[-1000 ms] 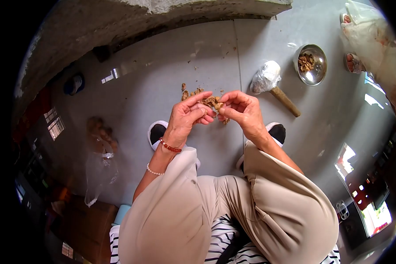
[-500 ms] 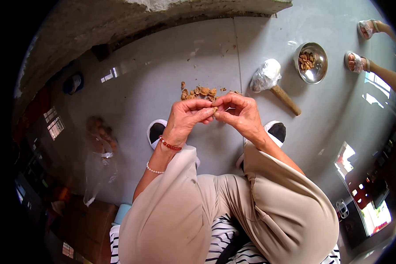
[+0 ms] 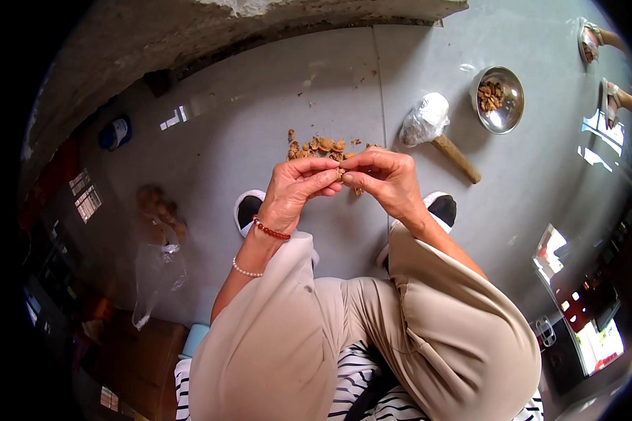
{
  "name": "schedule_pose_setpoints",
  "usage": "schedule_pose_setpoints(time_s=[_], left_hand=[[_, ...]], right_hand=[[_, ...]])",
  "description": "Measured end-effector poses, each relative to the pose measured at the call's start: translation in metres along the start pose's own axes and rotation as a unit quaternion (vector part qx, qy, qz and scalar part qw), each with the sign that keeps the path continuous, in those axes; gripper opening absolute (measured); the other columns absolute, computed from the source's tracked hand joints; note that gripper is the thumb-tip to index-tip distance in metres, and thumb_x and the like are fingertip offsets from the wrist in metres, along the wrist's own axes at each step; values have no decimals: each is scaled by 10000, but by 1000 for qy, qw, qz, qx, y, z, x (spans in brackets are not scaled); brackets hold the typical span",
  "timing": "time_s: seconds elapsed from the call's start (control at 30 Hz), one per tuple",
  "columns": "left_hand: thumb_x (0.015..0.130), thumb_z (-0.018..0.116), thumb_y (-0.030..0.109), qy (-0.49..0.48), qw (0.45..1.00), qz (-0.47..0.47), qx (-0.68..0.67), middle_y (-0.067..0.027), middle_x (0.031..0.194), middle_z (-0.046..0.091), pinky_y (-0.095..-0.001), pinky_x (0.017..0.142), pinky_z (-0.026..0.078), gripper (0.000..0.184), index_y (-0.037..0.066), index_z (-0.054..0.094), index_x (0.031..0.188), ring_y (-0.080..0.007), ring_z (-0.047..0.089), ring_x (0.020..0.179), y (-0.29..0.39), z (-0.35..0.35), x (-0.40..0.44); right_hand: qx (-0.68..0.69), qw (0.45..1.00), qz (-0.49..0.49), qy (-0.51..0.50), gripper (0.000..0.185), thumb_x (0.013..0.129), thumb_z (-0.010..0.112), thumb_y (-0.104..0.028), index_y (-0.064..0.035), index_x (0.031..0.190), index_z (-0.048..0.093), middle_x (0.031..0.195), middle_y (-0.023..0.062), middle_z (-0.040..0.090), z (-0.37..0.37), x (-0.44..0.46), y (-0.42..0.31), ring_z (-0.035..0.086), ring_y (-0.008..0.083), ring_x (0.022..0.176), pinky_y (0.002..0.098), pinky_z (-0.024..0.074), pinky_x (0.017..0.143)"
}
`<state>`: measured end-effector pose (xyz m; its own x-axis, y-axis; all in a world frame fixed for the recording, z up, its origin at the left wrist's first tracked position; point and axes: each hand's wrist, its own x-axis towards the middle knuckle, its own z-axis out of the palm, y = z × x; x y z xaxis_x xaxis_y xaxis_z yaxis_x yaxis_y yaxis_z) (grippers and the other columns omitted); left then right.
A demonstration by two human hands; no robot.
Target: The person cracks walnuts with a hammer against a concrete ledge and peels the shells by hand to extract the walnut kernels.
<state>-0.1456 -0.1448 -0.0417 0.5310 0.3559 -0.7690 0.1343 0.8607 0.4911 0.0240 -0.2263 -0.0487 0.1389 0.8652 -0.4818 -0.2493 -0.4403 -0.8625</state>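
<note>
My left hand (image 3: 293,188) and my right hand (image 3: 390,184) meet above the floor, both pinching a small piece of walnut (image 3: 340,172) between thumb and fingertips. The fingers cover most of it. Just beyond them, cracked walnut shells (image 3: 323,145) lie in a heap on the grey tiles, partly hidden by my hands. To the right rests a mallet (image 3: 453,157) with a wooden handle, its head wrapped in clear plastic. A steel bowl (image 3: 518,105) farther right holds walnut kernels (image 3: 490,95).
A clear plastic bag (image 3: 160,270) with brown round things lies at left. A rough concrete ledge (image 3: 189,35) runs along the far side. Another person's sandalled feet (image 3: 611,102) stand at far right. A cardboard box (image 3: 137,354) sits behind left.
My right hand has shifted slightly, and a small brown bit now shows just below its fingers. The other person's feet have moved to the right. The bowl and mallet stay put.
</note>
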Motion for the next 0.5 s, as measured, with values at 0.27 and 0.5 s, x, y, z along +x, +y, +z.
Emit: schedule_pose_setpoints(time_s=[0.27,0.5], left_hand=[[877,603,90,-2,1000,-11,-6,-78,889,663,-214,682,526,215,-35,622,1052,-112,633,734,-5,-1,0],[888,583,81,9,998,-43,-35,-86,903,656,-222,697,528,213,-46,616,1056,-122,635,751,-5,2,-1]], right_hand=[[-94,994,-48,3,91,753,702,-6,23,829,661,737,62,636,1,-1,-4,604,91,626,225,498,564],[-135,986,-96,19,93,753,698,-2,31,826,651,725,66,626,3,-4,-2,600,99,612,237,494,545]])
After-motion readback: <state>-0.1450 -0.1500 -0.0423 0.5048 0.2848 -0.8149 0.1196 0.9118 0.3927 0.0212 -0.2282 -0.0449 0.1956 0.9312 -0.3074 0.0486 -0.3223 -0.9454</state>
